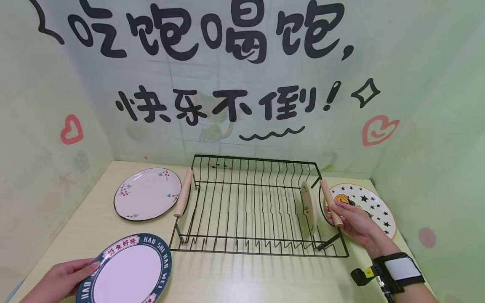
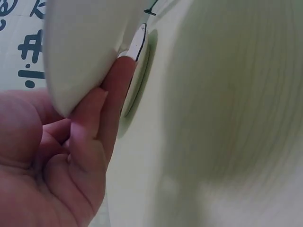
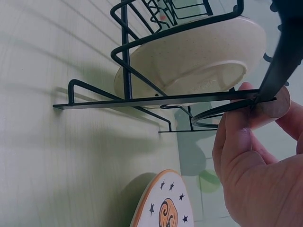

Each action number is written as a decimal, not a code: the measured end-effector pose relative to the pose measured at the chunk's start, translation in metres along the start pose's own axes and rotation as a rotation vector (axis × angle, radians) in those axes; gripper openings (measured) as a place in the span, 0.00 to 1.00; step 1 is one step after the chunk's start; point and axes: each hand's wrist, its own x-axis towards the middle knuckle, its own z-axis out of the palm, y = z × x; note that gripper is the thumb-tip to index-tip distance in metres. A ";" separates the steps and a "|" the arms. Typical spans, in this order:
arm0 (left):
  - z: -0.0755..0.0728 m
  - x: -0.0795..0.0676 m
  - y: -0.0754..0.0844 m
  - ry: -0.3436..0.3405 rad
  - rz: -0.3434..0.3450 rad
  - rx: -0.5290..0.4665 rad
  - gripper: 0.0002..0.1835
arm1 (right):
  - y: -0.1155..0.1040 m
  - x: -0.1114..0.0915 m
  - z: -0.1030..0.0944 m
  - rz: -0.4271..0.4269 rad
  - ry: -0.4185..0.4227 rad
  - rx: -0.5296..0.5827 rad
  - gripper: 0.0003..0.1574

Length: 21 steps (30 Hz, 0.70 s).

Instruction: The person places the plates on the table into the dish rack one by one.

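Observation:
My left hand [image 1: 62,277] grips the left edge of a white plate with a dark blue lettered rim [image 1: 126,269], thumb on top and fingers beneath. In the left wrist view, the pale underside [image 2: 90,42] of this plate shows above the fingers. At the other side, my right hand [image 1: 354,221] holds the right wooden handle [image 1: 331,203] of a black wire dish rack [image 1: 246,248]. One cream plate [image 1: 309,208] stands on edge in the rack's right end; the right wrist view shows its broad underside [image 3: 199,56] behind the wires.
A white plate with small red flowers [image 1: 147,193] lies left of the rack, near its left wooden handle [image 1: 184,193]. Beyond the right hand lies a plate with stars and an orange picture [image 1: 373,206]. A lettered backdrop [image 1: 227,105] stands behind the table [image 1: 242,277].

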 end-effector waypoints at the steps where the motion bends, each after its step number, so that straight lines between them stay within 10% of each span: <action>1: 0.001 -0.001 0.001 -0.006 0.006 0.005 0.46 | 0.000 0.000 0.000 0.000 0.000 -0.001 0.14; 14: 0.002 -0.009 0.012 -0.090 0.049 -0.004 0.39 | 0.002 0.001 0.000 -0.017 -0.020 -0.009 0.10; 21: 0.003 -0.021 0.025 -0.245 0.152 -0.020 0.36 | 0.001 0.000 -0.001 -0.017 -0.023 -0.006 0.13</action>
